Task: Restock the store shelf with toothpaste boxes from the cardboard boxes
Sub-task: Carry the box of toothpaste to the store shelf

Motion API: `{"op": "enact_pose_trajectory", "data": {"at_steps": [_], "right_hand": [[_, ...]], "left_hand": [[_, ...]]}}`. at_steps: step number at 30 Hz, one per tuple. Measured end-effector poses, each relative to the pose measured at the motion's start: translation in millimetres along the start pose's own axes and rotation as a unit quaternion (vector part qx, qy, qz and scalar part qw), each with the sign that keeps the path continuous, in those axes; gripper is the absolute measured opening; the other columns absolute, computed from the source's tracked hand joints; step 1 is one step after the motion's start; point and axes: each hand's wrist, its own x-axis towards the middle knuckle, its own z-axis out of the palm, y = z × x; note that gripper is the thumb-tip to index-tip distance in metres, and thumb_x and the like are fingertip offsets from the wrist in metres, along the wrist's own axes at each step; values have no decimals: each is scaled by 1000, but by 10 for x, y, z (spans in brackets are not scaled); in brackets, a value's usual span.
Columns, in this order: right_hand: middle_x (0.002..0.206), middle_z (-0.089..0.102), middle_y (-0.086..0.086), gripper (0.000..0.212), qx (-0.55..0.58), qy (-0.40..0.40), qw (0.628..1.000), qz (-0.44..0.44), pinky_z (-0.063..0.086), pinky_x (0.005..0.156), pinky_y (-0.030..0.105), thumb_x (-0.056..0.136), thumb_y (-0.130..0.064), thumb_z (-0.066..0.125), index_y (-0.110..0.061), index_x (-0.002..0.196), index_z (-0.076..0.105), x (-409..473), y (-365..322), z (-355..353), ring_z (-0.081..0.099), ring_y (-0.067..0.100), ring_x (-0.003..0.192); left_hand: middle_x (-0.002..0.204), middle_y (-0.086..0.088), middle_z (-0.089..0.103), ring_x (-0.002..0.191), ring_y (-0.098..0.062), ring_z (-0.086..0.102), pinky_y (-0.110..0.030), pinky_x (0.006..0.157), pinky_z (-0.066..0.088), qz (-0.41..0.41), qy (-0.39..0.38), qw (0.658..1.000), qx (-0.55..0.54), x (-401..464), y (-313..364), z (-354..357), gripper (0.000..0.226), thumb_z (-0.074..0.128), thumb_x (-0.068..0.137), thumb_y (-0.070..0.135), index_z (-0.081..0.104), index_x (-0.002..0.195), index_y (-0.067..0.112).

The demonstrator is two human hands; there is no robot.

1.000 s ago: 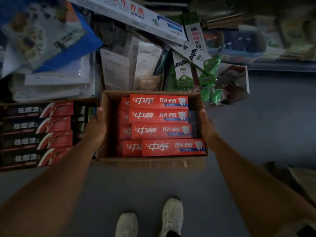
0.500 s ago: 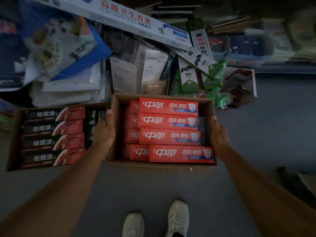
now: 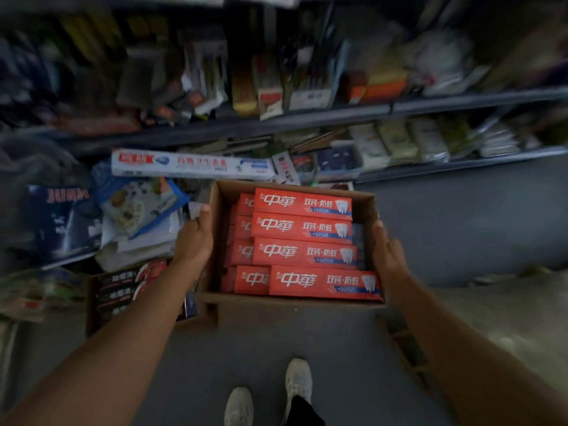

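Observation:
An open cardboard box filled with several red toothpaste boxes is held up off the grey floor between both hands. My left hand presses flat against its left wall, thumb over the rim. My right hand grips its right wall. A second cardboard box with dark toothpaste boxes sits on the floor at the lower left, partly hidden by my left forearm. The store shelf runs across the top, blurred and crowded with goods.
A long white toothpaste carton, a blue snack bag and stacked packets lie in a pile left of the held box. A lower shelf edge runs at the right. My white shoes stand on the floor below.
The box with the red toothpaste has come up off the floor between both hands. The view has tilted upward, bringing the shelves into sight.

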Motion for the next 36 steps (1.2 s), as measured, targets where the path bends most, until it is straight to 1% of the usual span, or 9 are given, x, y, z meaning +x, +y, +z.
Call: {"op": "enact_pose_trajectory", "data": {"at_steps": [4, 9, 12, 18, 21, 24, 27, 33, 36], "right_hand": [[90, 69, 13, 49, 19, 62, 998, -7, 57, 74, 43, 95, -59, 36, -18, 83, 60, -627, -450, -624, 68, 28, 79], [91, 68, 16, 44, 84, 159, 984, -9, 56, 72, 41, 96, -58, 36, -23, 77, 55, -1615, -652, -1329, 66, 26, 76], [94, 71, 17, 45, 157, 219, 963, -16, 57, 76, 48, 92, -62, 42, -22, 84, 62, -2232, -495, -1690, 70, 29, 78], [87, 69, 12, 50, 243, 348, 905, 42, 56, 72, 38, 97, -55, 35, -13, 93, 61, -3636, 143, -2295, 69, 27, 79], [87, 68, 14, 52, 277, 420, 859, 94, 55, 82, 44, 98, -54, 36, -9, 86, 61, -4330, 629, -2564, 68, 30, 82], [86, 67, 12, 49, 298, 486, 812, 125, 55, 76, 42, 99, -52, 32, -14, 81, 57, -5036, 1212, -2775, 67, 28, 80], [76, 62, 8, 48, 331, 542, 756, 159, 47, 59, 30, 101, -48, 30, -14, 78, 54, -5735, 1848, -2977, 62, 21, 69], [97, 65, 14, 53, 389, 632, 630, 227, 48, 69, 33, 99, -50, 34, -5, 104, 61, -7036, 3157, -3301, 62, 24, 78], [90, 68, 12, 55, 435, 653, 566, 253, 53, 69, 34, 99, -54, 32, -8, 103, 61, -7657, 3643, -3435, 67, 26, 78]], "left_hand": [[141, -27, 44, 130, -39, 42, -40, 106, 33, 69, -32, 997, 17, -400, 764, -228, 68, 21, 101, 50, 45, 137, -1], [138, -29, 46, 126, -40, 45, -40, 100, 35, 158, -94, 982, 44, -919, 1563, -372, 69, 21, 101, 50, 48, 132, -6], [135, -31, 48, 124, -41, 47, -41, 99, 37, 238, -154, 958, 53, -1368, 1922, -388, 67, 21, 102, 46, 51, 128, -8], [130, -35, 50, 121, -45, 48, -43, 100, 37, 357, -278, 886, 104, -2573, 2317, -184, 54, 25, 104, 33, 49, 130, -8], [120, -33, 57, 116, -41, 54, -42, 95, 44, 381, -348, 851, 97, -3288, 2306, 117, 76, 27, 97, 55, 56, 118, -11], [101, -21, 56, 91, -32, 54, -34, 76, 36, 403, -414, 803, 149, -4184, 2156, 406, 58, 24, 102, 46, 57, 103, -3], [108, -20, 57, 94, -30, 53, -38, 81, 39, 429, -482, 745, 172, -5105, 1898, 730, 57, 24, 102, 46, 55, 115, -1], [116, -23, 59, 107, -36, 56, -41, 94, 43, 452, -585, 626, 248, -7047, 1204, 1408, 67, 26, 99, 52, 56, 118, -5], [104, -20, 65, 92, -37, 62, -49, 92, 49, 447, -627, 578, 269, -8044, 796, 1736, 73, 26, 87, 65, 61, 108, 5]]}}
